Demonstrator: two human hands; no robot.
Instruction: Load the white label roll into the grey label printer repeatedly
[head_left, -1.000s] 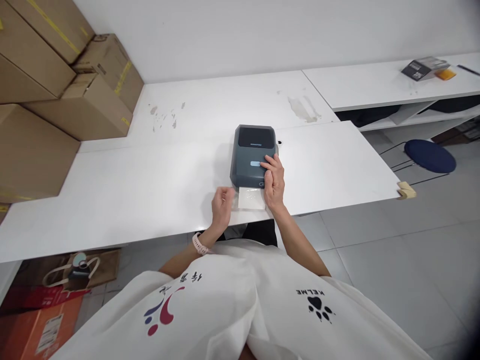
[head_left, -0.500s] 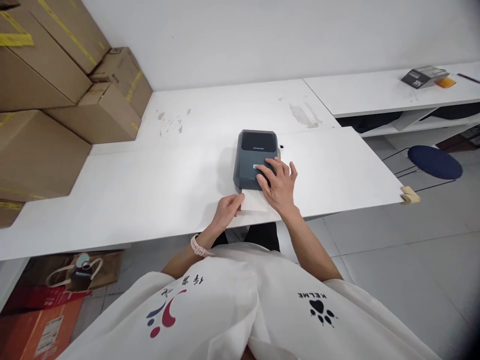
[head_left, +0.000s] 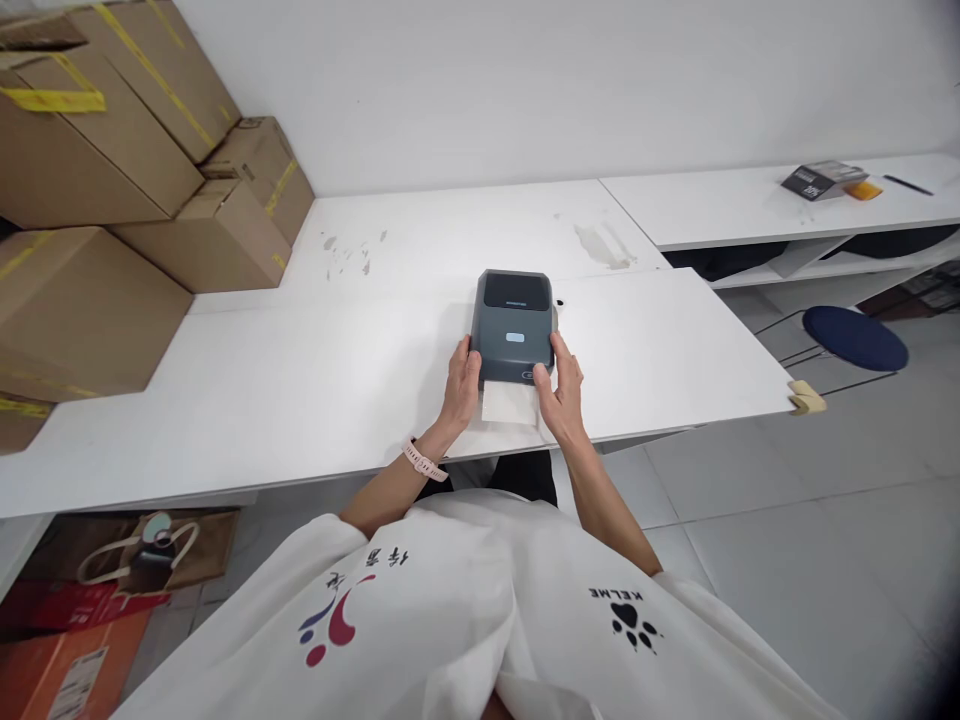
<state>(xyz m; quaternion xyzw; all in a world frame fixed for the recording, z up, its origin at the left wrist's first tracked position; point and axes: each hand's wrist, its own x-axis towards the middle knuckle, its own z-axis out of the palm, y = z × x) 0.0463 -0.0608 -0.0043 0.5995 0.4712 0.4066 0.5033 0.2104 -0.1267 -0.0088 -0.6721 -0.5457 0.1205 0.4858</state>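
A dark grey label printer stands on the white table, with a lit oval button on its top. White label paper sticks out of its front edge and lies towards me. My left hand grips the printer's left side near the front corner, its thumb along the edge. On the opposite side, my right hand holds the front right corner, thumb on top and fingers along the side. Neither hand touches the visible middle of the paper.
Cardboard boxes are stacked at the table's left end. The white table has its front edge close to my body. A blue stool stands at the right, past a table corner with a tan guard. A small box lies far right.
My left hand has let go of the label paper and moved onto the printer's left side. My right hand has shifted from the button on top to the right front corner.
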